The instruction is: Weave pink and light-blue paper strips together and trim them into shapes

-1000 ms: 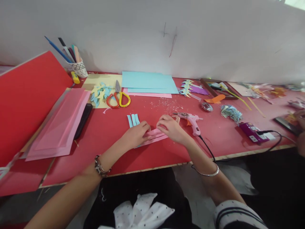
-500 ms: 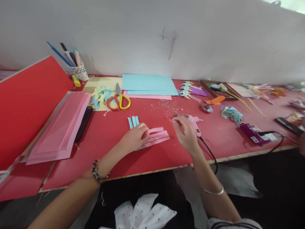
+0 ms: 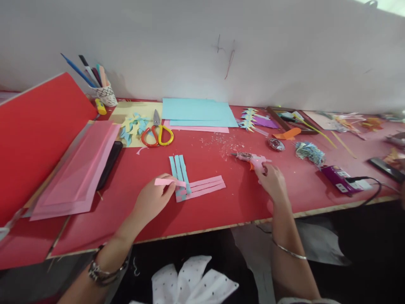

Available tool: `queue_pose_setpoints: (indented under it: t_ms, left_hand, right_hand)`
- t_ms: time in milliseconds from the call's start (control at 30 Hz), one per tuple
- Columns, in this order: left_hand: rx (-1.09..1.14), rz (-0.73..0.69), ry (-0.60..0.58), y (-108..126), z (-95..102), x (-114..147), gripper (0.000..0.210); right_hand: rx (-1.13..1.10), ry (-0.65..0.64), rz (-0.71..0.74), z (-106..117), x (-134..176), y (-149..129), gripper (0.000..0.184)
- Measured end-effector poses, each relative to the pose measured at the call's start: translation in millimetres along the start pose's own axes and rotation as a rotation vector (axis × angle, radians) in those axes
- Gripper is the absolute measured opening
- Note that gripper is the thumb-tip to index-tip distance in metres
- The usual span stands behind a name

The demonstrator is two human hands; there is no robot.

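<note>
I have the left hand point(image 3: 152, 198) just left of the centre of the frame, closed in a pinch on a single narrow, flat strip of pink paper point(image 3: 161, 182). The strip lies crosswise in the grip, one end jutting left over the fingers, the other reaching right over the crossing below. That crossing is where upright light-blue paper strips point(image 3: 179, 169) meet long pink paper strips point(image 3: 207, 185) that run toward the right; both sets lie flat on the red tabletop point(image 3: 221, 215), just beside my left fingertips.

Right of centre, I see the right hand point(image 3: 274, 181) at the handle of a pale pink plastic glue gun point(image 3: 257, 161), its nozzle pointing left. The fingers hide most of the handle, so I cannot tell whether they are closed around it. The red-and-yellow-handled metal scissors point(image 3: 156, 120) lie upper left of centre, well apart from both hands.
</note>
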State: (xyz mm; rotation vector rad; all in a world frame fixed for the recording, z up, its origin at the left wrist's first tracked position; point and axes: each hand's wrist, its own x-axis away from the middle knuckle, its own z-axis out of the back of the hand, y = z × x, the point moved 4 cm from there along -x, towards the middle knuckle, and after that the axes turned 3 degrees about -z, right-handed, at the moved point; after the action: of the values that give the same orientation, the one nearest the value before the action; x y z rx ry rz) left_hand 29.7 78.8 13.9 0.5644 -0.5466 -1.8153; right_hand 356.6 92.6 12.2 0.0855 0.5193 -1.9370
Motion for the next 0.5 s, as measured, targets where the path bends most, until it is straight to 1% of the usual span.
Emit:
queue_pose_setpoints:
  t_ms: [67,133,267,367,433,500]
  left_hand:
    - [0.051,-0.063,0.056,0.1,-0.5,3.1,0.035]
    - [0.101,-0.102,0.087,-0.4,-2.0,5.1,0.033]
    - [0.138,-0.106,0.097,-3.3,-5.4,6.5,0.032]
    - [0.131,-0.037,0.091,-7.2,-6.9,6.6,0.036]
    - [0.114,0.033,0.088,-10.5,-7.4,7.0,0.039]
    - [0.076,0.079,0.1,-12.4,-6.7,7.9,0.039]
  right_hand:
    - [0.002,-0.015,0.025,-3.0,-0.3,-0.1,0.023]
    - [0.001,-0.004,0.024,-2.5,1.5,0.1,0.024]
    - [-0.043,0.045,-0.01,7.2,12.4,-2.8,0.033]
    - [-0.151,0.057,0.021,13.7,29.0,-14.8,0.04]
    - [-0.187,0.022,0.116,12.3,43.7,-29.1,0.047]
    - [-0.174,-0.003,0.205,7.5,59.1,-43.8,0.058]
